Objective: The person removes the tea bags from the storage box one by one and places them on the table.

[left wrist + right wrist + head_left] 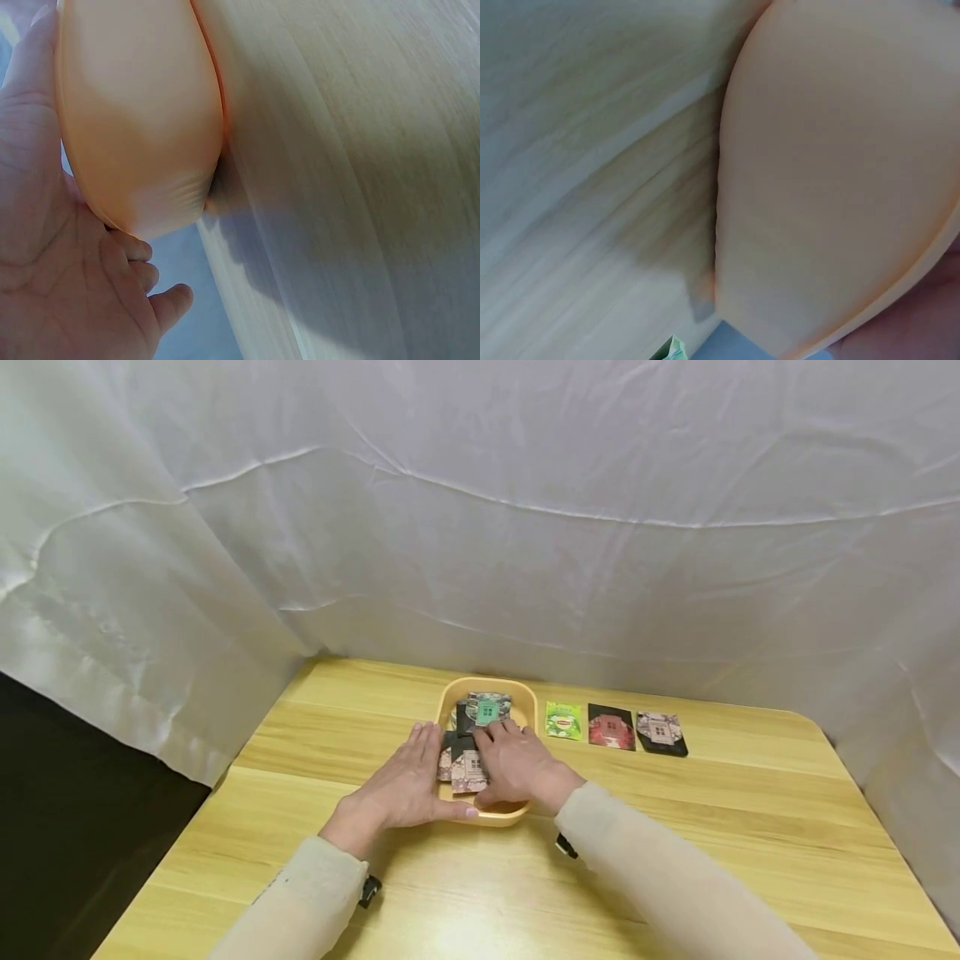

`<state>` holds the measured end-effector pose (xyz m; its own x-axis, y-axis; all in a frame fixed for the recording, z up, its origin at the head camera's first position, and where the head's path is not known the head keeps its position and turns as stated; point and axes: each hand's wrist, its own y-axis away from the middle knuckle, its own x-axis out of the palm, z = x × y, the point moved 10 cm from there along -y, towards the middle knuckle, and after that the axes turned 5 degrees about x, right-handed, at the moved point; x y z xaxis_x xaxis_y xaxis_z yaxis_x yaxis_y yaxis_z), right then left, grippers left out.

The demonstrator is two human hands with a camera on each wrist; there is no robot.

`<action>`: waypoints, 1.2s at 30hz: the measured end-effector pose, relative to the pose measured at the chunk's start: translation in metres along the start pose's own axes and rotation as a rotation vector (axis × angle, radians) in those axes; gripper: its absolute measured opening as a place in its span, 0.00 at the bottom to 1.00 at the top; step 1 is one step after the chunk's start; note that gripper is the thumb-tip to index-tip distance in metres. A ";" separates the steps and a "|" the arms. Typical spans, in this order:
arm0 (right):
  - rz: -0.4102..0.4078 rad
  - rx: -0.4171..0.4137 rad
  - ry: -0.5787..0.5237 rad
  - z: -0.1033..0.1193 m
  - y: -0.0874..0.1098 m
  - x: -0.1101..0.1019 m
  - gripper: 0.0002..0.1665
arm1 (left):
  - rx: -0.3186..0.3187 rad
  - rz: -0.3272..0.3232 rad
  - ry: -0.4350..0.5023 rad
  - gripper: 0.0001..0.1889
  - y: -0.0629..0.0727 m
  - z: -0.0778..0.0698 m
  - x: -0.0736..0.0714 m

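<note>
On wood-grain table [750,827] before pale draped curtain [525,568], my left hand [401,781] rests unclenched against orange tray [491,681]; my right hand [517,764] lies over sachets [468,767], grip unclear.

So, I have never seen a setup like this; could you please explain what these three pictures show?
There is no machine here, just a person's two bare hands. The widest picture comes from a camera on the head, looking forward and down. The other two come from cameras on the wrists and mostly show the tray's outer wall up close.

On the wooden table sits an orange tray with small packets in it. To its right lie a green packet, a red-and-black packet and a pink-and-black packet.

The left hand rests along the tray's left rim. The right hand reaches inside, over the packets; whether it grips one is hidden.
</note>
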<state>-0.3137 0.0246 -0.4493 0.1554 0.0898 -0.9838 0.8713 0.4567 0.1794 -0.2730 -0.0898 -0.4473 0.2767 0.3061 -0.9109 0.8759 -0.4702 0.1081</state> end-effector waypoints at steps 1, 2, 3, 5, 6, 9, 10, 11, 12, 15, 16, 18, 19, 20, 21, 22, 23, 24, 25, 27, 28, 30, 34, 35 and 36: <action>-0.002 -0.008 0.003 0.001 0.000 0.000 0.70 | 0.000 0.000 -0.001 0.77 0.000 0.000 0.000; -0.003 -0.016 0.008 0.002 0.000 0.000 0.71 | 0.001 -0.002 -0.002 0.77 0.000 0.000 0.000; -0.005 -0.024 0.013 0.003 0.001 -0.001 0.71 | 0.001 -0.003 -0.003 0.77 0.000 0.000 0.000; -0.013 -0.037 0.021 0.006 0.001 -0.002 0.70 | 0.004 -0.004 -0.006 0.76 -0.001 -0.001 0.000; -0.019 -0.042 0.027 0.007 0.001 -0.003 0.69 | 0.006 -0.006 -0.005 0.76 -0.001 -0.001 -0.001; -0.027 -0.051 0.038 0.009 0.001 -0.005 0.67 | 0.008 -0.008 -0.003 0.76 -0.001 -0.002 -0.001; -0.029 -0.052 0.039 0.010 0.001 -0.006 0.67 | 0.010 -0.009 -0.001 0.76 -0.001 -0.002 -0.001; -0.032 -0.053 0.037 0.010 0.001 -0.006 0.66 | 0.009 -0.010 0.003 0.76 -0.001 -0.002 -0.001; -0.030 -0.052 0.039 0.010 0.000 -0.006 0.67 | 0.010 -0.010 0.005 0.77 -0.001 -0.002 -0.001; -0.024 -0.051 0.043 0.009 0.000 -0.005 0.66 | 0.010 -0.008 0.005 0.77 -0.002 -0.002 -0.001; -0.023 -0.052 0.047 0.009 0.000 -0.005 0.66 | 0.009 -0.006 0.002 0.77 -0.002 -0.002 0.000; -0.018 -0.051 0.059 0.009 0.000 -0.004 0.65 | 0.008 -0.004 -0.001 0.77 -0.002 -0.002 0.000; -0.020 -0.054 0.065 0.009 0.000 -0.004 0.65 | 0.008 -0.004 -0.003 0.76 -0.002 -0.002 0.000; -0.023 -0.058 0.073 0.009 0.001 -0.004 0.64 | 0.008 -0.004 -0.002 0.76 -0.002 -0.002 0.000; -0.026 -0.062 0.082 0.009 0.001 -0.005 0.63 | 0.008 -0.004 -0.002 0.76 -0.002 -0.003 0.000; -0.030 -0.063 0.089 0.009 0.002 -0.005 0.62 | 0.008 -0.003 -0.002 0.76 -0.002 -0.003 0.000; -0.034 -0.065 0.099 0.009 0.003 -0.006 0.61 | 0.007 -0.002 0.001 0.76 -0.002 -0.003 0.000; -0.041 -0.068 0.110 0.008 0.003 -0.007 0.60 | 0.008 -0.001 0.002 0.76 -0.002 -0.003 0.000; -0.049 -0.071 0.122 0.007 0.004 -0.008 0.59 | 0.009 0.000 0.003 0.76 -0.002 -0.003 0.000; -0.065 -0.074 0.146 0.005 0.007 -0.013 0.58 | 0.005 0.009 -0.003 0.76 -0.002 -0.003 0.001; -0.077 -0.076 0.156 0.004 0.008 -0.016 0.59 | 0.003 0.013 -0.005 0.77 -0.002 -0.003 0.001; -0.097 -0.078 0.165 0.001 0.011 -0.024 0.60 | 0.003 0.011 -0.005 0.76 -0.002 -0.003 0.001; -0.121 -0.084 0.133 -0.008 0.016 -0.037 0.60 | -0.011 0.014 -0.010 0.76 0.000 -0.001 0.001; -0.123 -0.084 0.122 -0.011 0.017 -0.039 0.60 | -0.011 0.011 -0.008 0.76 0.000 -0.001 0.000; -0.126 -0.082 0.107 -0.014 0.018 -0.042 0.59 | -0.012 0.013 -0.009 0.76 0.000 -0.001 0.000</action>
<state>-0.3108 0.0421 -0.4047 -0.0068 0.1194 -0.9928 0.8393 0.5404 0.0592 -0.2725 -0.0884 -0.4470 0.2848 0.2929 -0.9127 0.8769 -0.4641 0.1247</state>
